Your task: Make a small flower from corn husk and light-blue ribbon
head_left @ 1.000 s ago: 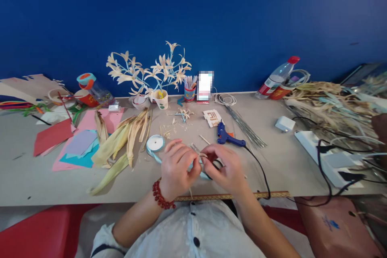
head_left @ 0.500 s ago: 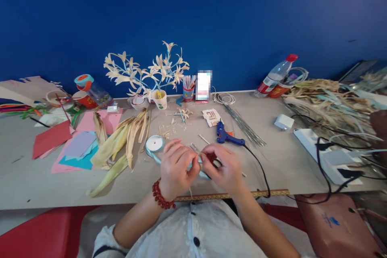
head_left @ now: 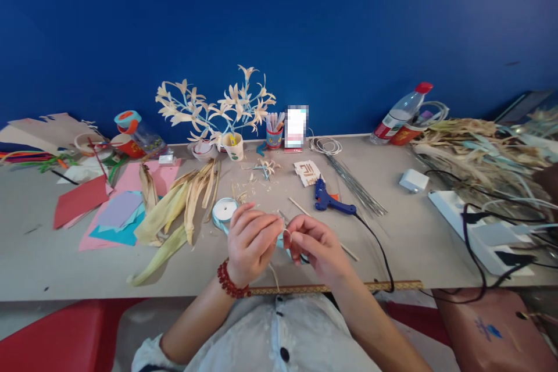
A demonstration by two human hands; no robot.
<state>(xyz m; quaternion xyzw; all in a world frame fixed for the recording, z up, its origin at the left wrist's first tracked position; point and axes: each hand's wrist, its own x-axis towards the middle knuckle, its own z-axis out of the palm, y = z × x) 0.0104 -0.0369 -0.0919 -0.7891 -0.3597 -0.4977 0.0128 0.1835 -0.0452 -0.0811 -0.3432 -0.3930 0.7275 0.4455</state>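
Note:
My left hand (head_left: 253, 239), a red bead bracelet at its wrist, has its fingers closed in a pinch. Opposite it, my right hand (head_left: 321, 249) also pinches, thumb against fingers. Between the fingertips runs a thin pale strip (head_left: 286, 232), bent into a small curve; its exact kind is too small to make out. Another pale end hangs below my left hand. Light blue ribbon shows behind the fingers, partly hidden, and the ribbon spool (head_left: 225, 209) lies left of my left hand. Beyond my right hand rests a blue glue gun (head_left: 333, 200). A thin pale stick (head_left: 300, 207) lies behind the hands.
Dried corn husks (head_left: 168, 218) and coloured paper (head_left: 82, 200) lie on the left. At the back stand husk flowers in a paper cup (head_left: 233, 147) and a lit phone (head_left: 296, 127). Metal wires (head_left: 360, 189), a power strip (head_left: 475, 235) and a plastic bottle (head_left: 399, 116) are right.
My right hand's fingers have opened out a little and turned, showing a curved bit of the strip between the hands. The whole view has shifted slightly.

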